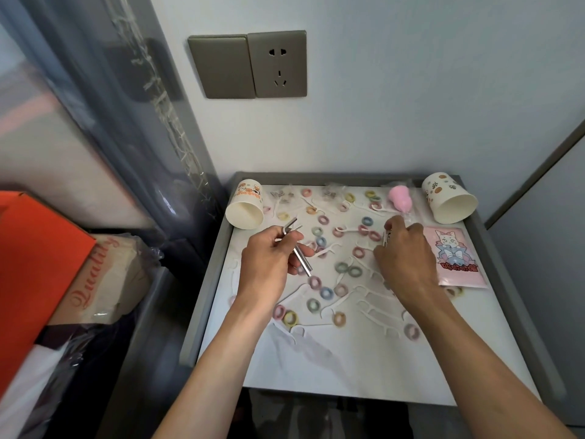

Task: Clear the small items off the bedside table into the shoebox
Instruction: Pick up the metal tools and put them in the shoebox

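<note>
My left hand (269, 263) grips a pair of metal tweezers (299, 248) above the left part of the bedside table (205, 280). Over the table's right middle, my right hand (405, 258) pinches a small white item (386, 239) that I cannot make out. Several pastel hair ties (326, 293) and white floss picks (370, 307) lie scattered on the white top. The shoebox (104, 280), with an orange lid (34, 274), sits to the left of the table, beside my left arm.
Two paper cups lie on their sides at the back corners, one on the left (245, 205) and one on the right (449, 198). A pink sponge (400, 198) and a pink cat-print packet (456, 258) sit at the right. A wall socket (277, 63) is above.
</note>
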Demonstrator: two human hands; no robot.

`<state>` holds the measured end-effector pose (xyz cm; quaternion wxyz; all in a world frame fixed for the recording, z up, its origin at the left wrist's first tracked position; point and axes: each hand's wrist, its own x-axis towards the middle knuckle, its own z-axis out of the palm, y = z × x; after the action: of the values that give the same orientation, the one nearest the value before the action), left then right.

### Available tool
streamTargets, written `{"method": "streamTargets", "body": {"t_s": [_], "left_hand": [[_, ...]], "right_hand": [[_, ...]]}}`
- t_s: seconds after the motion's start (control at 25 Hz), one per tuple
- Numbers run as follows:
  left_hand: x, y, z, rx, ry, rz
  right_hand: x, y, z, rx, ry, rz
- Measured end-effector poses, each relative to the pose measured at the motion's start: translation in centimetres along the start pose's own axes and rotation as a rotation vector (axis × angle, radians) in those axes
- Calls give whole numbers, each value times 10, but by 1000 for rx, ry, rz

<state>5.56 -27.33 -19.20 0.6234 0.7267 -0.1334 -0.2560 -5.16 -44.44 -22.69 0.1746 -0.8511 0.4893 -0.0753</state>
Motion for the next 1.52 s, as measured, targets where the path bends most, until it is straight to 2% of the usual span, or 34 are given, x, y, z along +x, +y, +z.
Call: {"method": "streamTargets", "body": {"t_s": [0.12, 0.2, 0.28, 0.36, 0.48, 0.56, 0.6, 0.64, 0.72, 0.8, 0.88, 1.12, 1.2, 1.36, 1.52], "left_hand": [[-3, 2, -2, -5, -23, 12], [-4, 4, -4, -31, -25, 26], [-4, 5, -5, -44, -20, 45], [-6, 6, -5, -70, -24, 51], [-8, 7, -8, -143, -22, 43], [-9, 8, -11, -181, -26, 40], [-10, 9, -13, -197, -34, 37], [-12, 11, -14, -211, -40, 36], [-16, 14, -18, -226, -39, 46], [-22, 18, -25, -233, -8, 68], [-29, 22, -31, -236, 12, 82], [-69, 45, -71, -177, 49, 138], [-82, 55, -92, -132, 54, 182], [-107, 83, -145, 162, 93, 254], [-131, 102, -185, 199, 79, 208]], "right_hand": [[-5, -7, -7, 107, 87, -21], [-15, -20, -14, 411, 18, -38], [-30, -39, -21, 860, -225, 29], [-42, -51, -22, 1208, -479, 117], [-50, -60, -22, 1561, -794, 338], [-52, -62, -22, 1679, -848, 455], [-54, -63, -23, 1632, -807, 421], [-55, -62, -22, 1490, -719, 311], [-60, -63, -22, 1167, -562, 13], [-71, -67, -23, 1088, -569, -155], [-82, -72, -25, 1134, -581, -181], [-128, -106, -47, 1036, -415, -320], [-139, -118, -59, 937, -400, -391], [-162, -140, -87, 711, -415, -526], [-187, -167, -110, 616, -392, -670]]}}
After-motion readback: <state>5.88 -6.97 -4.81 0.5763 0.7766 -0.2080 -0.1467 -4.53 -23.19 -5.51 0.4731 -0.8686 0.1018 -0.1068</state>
